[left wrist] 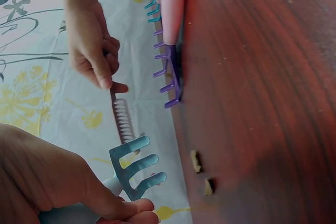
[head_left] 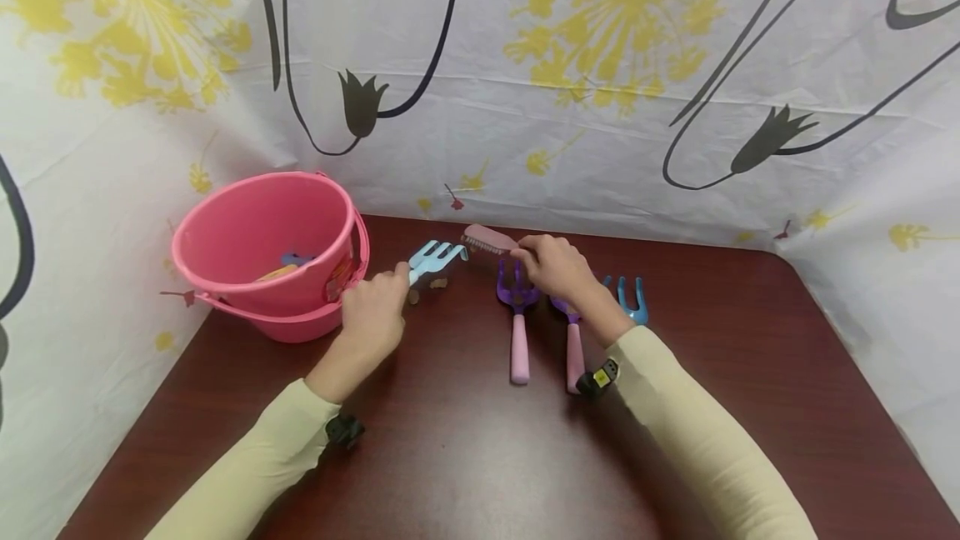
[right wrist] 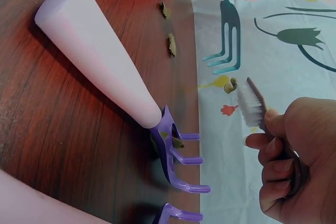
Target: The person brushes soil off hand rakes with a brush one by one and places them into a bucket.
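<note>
My left hand (head_left: 373, 311) grips the handle of a light blue hand rake (head_left: 435, 259), its tines lifted and pointing right. In my right hand (head_left: 558, 269) is a pink scrub brush (head_left: 489, 238), white bristles facing the rake's tines in the right wrist view. A curled dry leaf bit (right wrist: 231, 85) shows between bristles and tines. Below the right hand lies a purple rake with a pink handle (head_left: 520, 348), leaf bits caught in its head. A second purple rake (head_left: 574, 352) lies beside it, partly hidden by the right wrist.
A pink bucket (head_left: 262, 304) stands at the back left, close to the left hand, with yellow and blue-purple things inside. A blue rake (head_left: 637, 307) lies partly behind the right forearm. Dry leaf bits (head_left: 438, 282) are scattered on the dark wooden table (head_left: 465, 457). A patterned cloth (head_left: 480, 107) hangs behind.
</note>
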Action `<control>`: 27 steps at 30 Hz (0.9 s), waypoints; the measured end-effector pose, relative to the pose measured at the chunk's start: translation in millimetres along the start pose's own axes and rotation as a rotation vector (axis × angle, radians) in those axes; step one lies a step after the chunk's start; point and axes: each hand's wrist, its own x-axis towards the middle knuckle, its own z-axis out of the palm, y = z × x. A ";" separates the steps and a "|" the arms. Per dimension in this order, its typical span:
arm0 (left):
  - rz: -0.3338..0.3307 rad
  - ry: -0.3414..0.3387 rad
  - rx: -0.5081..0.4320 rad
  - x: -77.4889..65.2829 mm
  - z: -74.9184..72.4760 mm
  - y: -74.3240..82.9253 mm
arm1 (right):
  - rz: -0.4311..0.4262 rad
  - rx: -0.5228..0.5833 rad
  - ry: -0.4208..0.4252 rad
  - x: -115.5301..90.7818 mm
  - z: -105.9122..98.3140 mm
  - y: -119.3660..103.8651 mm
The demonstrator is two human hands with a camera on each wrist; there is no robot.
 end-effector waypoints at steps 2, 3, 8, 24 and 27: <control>-0.008 -0.002 -0.006 -0.7 -4.6 0.2 | -0.008 0.002 0.002 -0.8 -0.3 0.9; -0.009 -0.003 -0.013 -0.9 -6.5 0.2 | -0.010 0.005 0.002 -1.3 -0.6 1.2; -0.010 0.008 -0.031 -3.4 -16.0 0.3 | -0.017 0.014 0.005 -4.2 -2.8 2.0; 0.013 0.103 -0.046 -5.8 -44.7 0.7 | -0.007 0.036 0.003 -10.3 -6.0 7.7; 0.017 0.120 -0.043 -5.4 -49.9 0.3 | -0.002 0.041 -0.007 -10.7 -5.1 8.8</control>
